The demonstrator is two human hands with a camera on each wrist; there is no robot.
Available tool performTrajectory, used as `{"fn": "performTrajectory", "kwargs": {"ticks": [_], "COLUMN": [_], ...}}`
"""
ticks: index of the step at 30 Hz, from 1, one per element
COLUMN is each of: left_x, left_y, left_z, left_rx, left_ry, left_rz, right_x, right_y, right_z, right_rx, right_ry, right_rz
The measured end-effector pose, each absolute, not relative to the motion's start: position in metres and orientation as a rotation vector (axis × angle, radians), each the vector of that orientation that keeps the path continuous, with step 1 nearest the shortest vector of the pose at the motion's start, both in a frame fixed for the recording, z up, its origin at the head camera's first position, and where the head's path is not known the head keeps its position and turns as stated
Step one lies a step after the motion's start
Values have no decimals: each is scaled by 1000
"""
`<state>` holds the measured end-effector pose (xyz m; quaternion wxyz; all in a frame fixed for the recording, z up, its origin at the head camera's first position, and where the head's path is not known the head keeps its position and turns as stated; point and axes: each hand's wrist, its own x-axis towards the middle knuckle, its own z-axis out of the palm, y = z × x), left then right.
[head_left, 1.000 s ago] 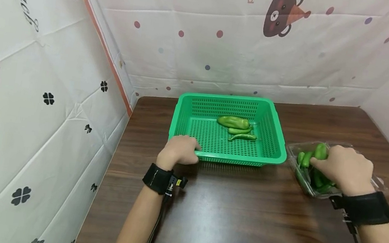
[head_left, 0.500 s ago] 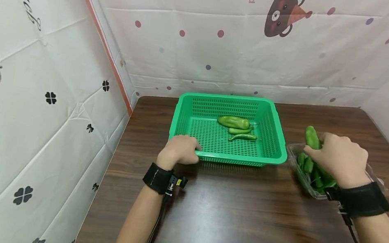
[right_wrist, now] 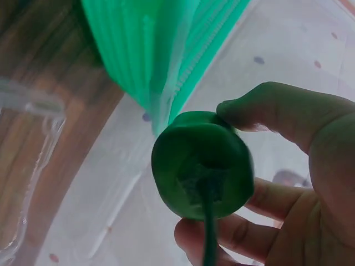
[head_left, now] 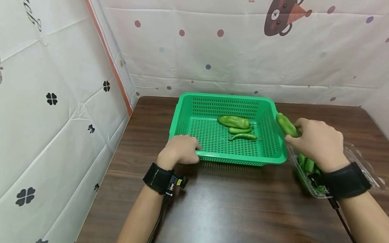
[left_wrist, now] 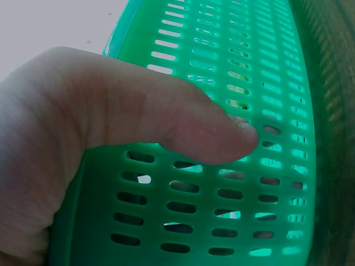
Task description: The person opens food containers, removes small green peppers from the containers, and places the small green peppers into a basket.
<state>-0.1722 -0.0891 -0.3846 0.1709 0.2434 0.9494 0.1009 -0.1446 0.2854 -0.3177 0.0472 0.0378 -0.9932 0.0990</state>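
My left hand (head_left: 181, 149) grips the near left rim of a green plastic basket (head_left: 234, 158); in the left wrist view its thumb (left_wrist: 205, 130) presses the slotted outer wall. Inside the basket lie a large green pepper (head_left: 233, 122) and two thinner ones, the front one a slim curved chili (head_left: 243, 136). My right hand (head_left: 318, 141) holds another large green pepper (head_left: 286, 124) beside the basket's right rim. The right wrist view shows that pepper's stem end (right_wrist: 202, 166) between thumb and fingers.
A clear plastic box (head_left: 302, 178) with more green peppers (head_left: 308, 166) stands right of the basket, partly under my right forearm; its open lid (head_left: 363, 166) lies to the right. Patterned white sheets (head_left: 197, 51) hang behind and left of the brown table (head_left: 232, 226).
My right hand has lifted the large green pepper out of the clear box and carried it left to the basket's right rim. My left hand keeps its place on the basket.
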Motion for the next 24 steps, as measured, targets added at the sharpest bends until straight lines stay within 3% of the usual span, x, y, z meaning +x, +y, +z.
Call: {"fn": "performTrajectory", "kwargs": {"ticks": [14,24], "left_x": [-171,-170], "left_y": [-89,-89], "left_z": [-383,-382], "left_rx": [685,686], "left_ry": [2700,2702], "left_rz": [269,279], "right_x": [-169,-198], "right_y": [252,233], "right_z": [-306,-313], "right_rx": [336,651], "right_ry": [-3057,-3104], "right_rz": [318,274]}}
